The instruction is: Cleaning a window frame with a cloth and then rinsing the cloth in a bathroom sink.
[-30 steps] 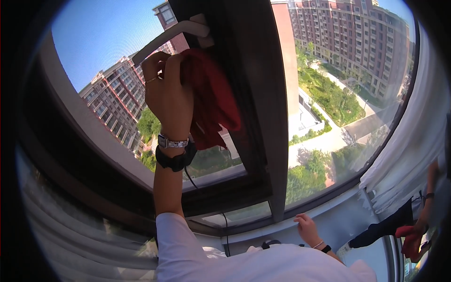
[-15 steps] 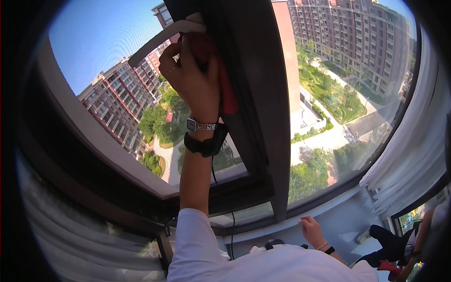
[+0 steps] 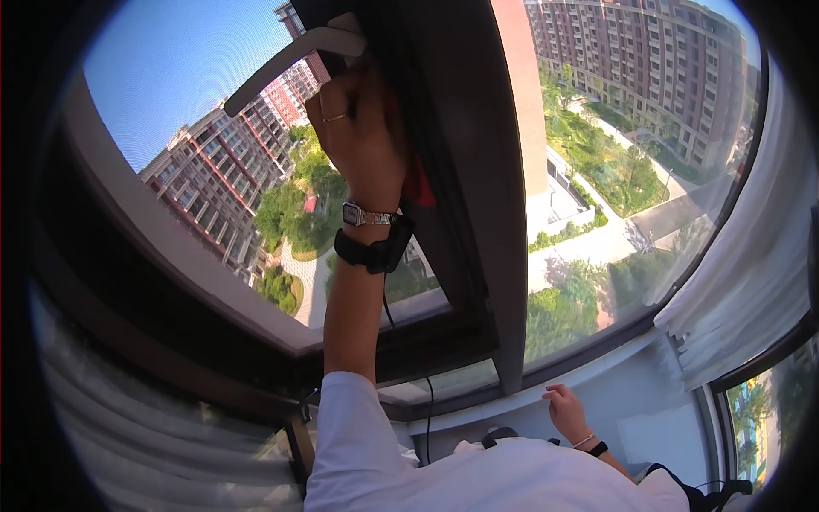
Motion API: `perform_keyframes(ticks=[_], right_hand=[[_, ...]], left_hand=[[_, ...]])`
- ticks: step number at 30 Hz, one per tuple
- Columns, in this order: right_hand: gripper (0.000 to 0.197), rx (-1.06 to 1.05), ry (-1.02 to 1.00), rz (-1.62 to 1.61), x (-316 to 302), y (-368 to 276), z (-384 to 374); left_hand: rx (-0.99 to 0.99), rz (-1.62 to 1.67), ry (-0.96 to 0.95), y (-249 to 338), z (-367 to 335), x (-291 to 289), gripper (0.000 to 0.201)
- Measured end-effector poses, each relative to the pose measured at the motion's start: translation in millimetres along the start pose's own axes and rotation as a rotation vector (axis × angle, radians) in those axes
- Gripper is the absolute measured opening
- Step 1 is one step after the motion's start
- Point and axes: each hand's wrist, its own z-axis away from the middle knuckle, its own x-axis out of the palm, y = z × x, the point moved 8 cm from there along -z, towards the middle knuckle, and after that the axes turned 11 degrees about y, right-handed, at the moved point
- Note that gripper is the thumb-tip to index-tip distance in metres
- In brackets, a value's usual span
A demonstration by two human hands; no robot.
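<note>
Head view, upper centre: the red cloth (image 3: 420, 186) shows only as a sliver against the dark window frame (image 3: 467, 196), mostly hidden behind the left hand (image 3: 363, 141), whose curled fingers grip it. From where I stand, firm, even pressure along the frame seems best, knuckles clear of the grey handle (image 3: 294, 51) just above. Right of centre, low down, the right hand (image 3: 566, 414) hangs empty, fingers loosely parted.
</note>
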Motion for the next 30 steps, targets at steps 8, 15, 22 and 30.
perform_keyframes(ticks=[8, 15, 22, 30], right_hand=[[0.018, 0.055, -0.016, 0.033, -8, 11, 10], [0.018, 0.11, 0.029, 0.085, -13, 28, 19], [0.017, 0.05, -0.043, 0.063, 2, 12, -2], [0.019, -0.133, -0.213, 0.054, 46, -36, -18]], left_hand=[[0.02, -0.115, -0.142, -11, -11, -2, 0.039], [-0.154, -0.099, -0.061, -64, -11, -24, 0.026], [-0.155, -0.064, 0.019, -32, -15, -4, 0.036], [0.0, -0.068, -0.207, 10, 16, 1, 0.011]])
